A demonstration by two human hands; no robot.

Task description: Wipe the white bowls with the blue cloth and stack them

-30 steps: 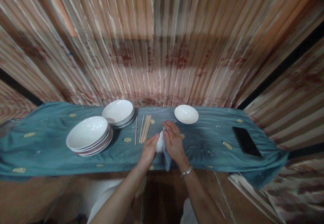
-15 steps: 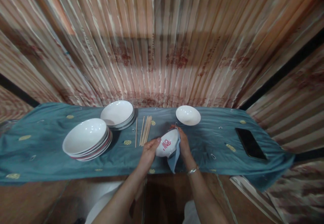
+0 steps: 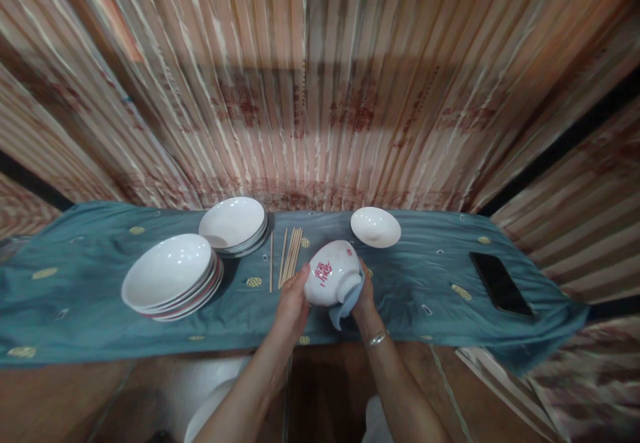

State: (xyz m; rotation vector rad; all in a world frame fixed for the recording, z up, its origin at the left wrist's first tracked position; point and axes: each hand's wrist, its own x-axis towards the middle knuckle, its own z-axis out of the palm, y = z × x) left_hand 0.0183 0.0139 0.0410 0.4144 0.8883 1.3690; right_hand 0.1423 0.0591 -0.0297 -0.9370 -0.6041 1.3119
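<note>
A white bowl [image 3: 334, 273] with red characters on its outside is tilted on its side between my hands, above the front of the table. My left hand [image 3: 294, 296] grips its left rim, thumb on the outer wall. At the bowl's right side, my right hand [image 3: 367, 297] is closed on a light blue cloth [image 3: 346, 308], which lies against the wall near the foot ring and hangs down below. Most of the right fingers are hidden behind the bowl and cloth. The bowl's inside faces away from me.
A second white bowl [image 3: 376, 227] stands behind. To the left are several chopsticks [image 3: 291, 256], a stack of white plates [image 3: 233, 223] and a stack of larger bowls [image 3: 169, 273]. A black phone [image 3: 501, 283] lies right on the teal tablecloth [image 3: 420, 283]. Curtains [image 3: 325, 96] hang behind the table.
The bowl has been turned, so its foot ring and more of its outer wall now show. My right hand and the cloth have shifted to its lower right side.
</note>
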